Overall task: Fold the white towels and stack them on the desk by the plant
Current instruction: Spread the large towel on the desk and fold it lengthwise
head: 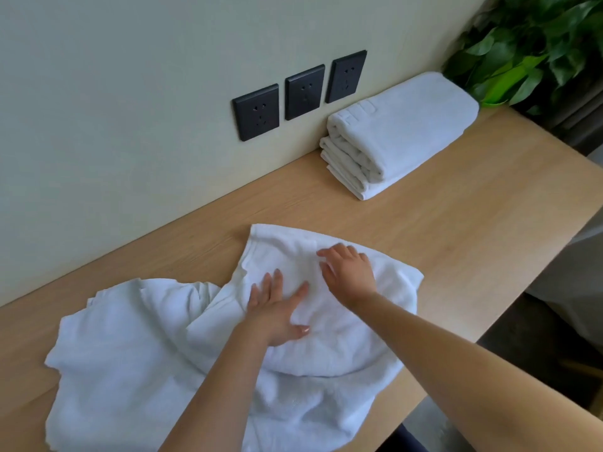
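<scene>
A white towel is being pressed flat on the wooden desk by both hands. The left hand is being laid palm-down on the middle of the folded part, with fingers straight and spread and the thumb out toward three o'clock. Nothing is being gripped by it. The right hand is being held at one o'clock of the left, also palm-down on the cloth, its fingers lightly bent with the tips touching the towel. No cloth is being pinched by it, as far as can be seen. The two hands are lying near each other but apart.

One corner of the folded part is lying on bare wood at eleven o'clock of the hands. At eight o'clock of them a crumpled mass of white cloth is lying on the desk, touching the pressed part. Whether it is the same towel or a second one cannot be told.

At one o'clock of the hands, well apart from them, a stack of folded towels is resting on the desk against the wall, with a green plant just beside it at two o'clock. Three dark sockets are sitting on the wall at nine o'clock of the stack.
</scene>
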### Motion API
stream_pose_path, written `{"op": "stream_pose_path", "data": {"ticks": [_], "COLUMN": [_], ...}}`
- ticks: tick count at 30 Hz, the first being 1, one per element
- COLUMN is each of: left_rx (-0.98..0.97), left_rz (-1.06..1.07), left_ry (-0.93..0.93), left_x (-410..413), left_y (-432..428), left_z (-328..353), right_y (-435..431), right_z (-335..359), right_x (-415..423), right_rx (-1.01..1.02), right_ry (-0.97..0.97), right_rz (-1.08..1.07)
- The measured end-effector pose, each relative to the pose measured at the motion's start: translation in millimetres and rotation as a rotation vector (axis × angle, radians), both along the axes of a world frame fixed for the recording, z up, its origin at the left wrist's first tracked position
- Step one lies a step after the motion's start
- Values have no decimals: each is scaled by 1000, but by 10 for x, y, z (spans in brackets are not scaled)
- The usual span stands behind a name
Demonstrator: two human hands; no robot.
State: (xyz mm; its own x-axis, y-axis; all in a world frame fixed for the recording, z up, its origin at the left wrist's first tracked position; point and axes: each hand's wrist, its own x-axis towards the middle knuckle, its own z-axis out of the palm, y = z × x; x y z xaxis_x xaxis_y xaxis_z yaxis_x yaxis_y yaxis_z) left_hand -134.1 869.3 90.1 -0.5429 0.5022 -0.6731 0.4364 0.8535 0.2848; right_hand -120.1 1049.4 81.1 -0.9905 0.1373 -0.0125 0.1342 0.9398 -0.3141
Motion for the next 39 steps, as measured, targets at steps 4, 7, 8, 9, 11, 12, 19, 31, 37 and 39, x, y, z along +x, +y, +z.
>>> {"op": "stream_pose_path", "data": {"ticks": [4,7,8,9,11,12,19,31,37,39], "left_rx": [88,287,364,431,488,473,386,448,382,344], "left_rz": [45,310,415,507,573,542,265,-93,-27,-55], "left_ry": [-3,276,369,422,435,412,303,565,362,359], "left_x": [-120,-308,-376,-454,-627,-714,-1011,-1225,-1449,-1493], "left_y": [-22,66,120,187,350,437,661,687,852,900], "left_z": [72,74,61,35,-36,-85,-455,-467,-338,-346], "right_y": [-61,10,53,100,194,244,640,880,952,960], "right_z": [-75,-132,-161,-188,-220,-232,-311,-193,-155,-143], "right_x": [-351,-425,-399,-362,-281,-240,66,66,-19,-72], "right_rx": [32,23,14,18,28,31,57,-32,-39,-33], "right_ry": [-149,-192,-198,-178,-119,-111,5,-85,-266,-306], "right_rz": [54,-70,-97,-93,-64,-55,-75,-51,-142,-186]}}
